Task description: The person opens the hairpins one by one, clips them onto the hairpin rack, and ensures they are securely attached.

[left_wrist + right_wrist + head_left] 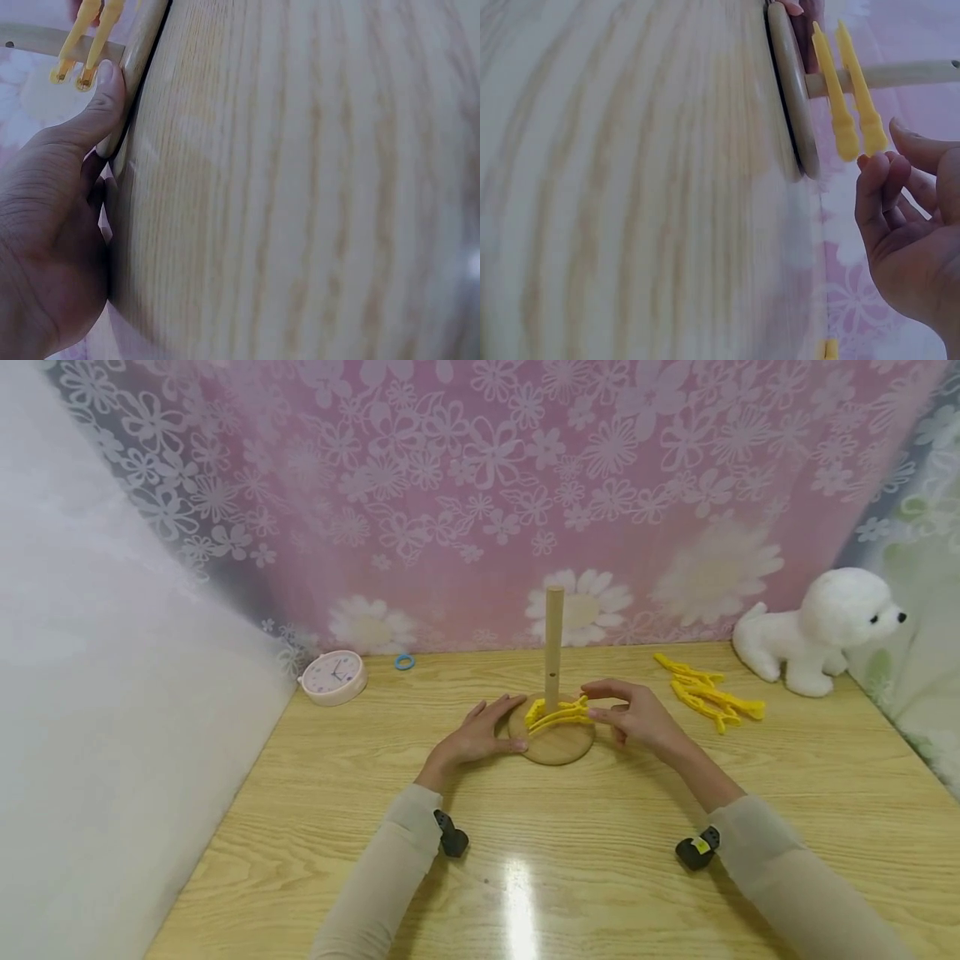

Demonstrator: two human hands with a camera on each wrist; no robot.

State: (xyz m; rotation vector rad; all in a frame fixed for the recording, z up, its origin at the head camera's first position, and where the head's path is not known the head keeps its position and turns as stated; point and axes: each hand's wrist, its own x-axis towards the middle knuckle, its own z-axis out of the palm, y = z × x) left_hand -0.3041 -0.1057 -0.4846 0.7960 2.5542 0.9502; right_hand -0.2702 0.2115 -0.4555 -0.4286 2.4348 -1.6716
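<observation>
A round wooden base [558,750] with an upright wooden post [553,635] stands mid-table. My left hand [476,739] grips the base's left edge, thumb on the near rim and fingers on the far side; that thumb [101,105] shows in the left wrist view. Two yellow plastic branch-shaped pieces [844,97] lie across the foot of the post, side by side, and stand off the base in both wrist views. At their right end my right hand [633,714] holds them between thumb and fingertips; the exact contact is partly hidden.
More yellow branch pieces [708,693] lie in a pile to the right. Behind them sits a white plush dog [843,618]. A pink clock [333,677] and a blue ring [404,662] are at the back left. A floral curtain [487,510] hangs behind the table.
</observation>
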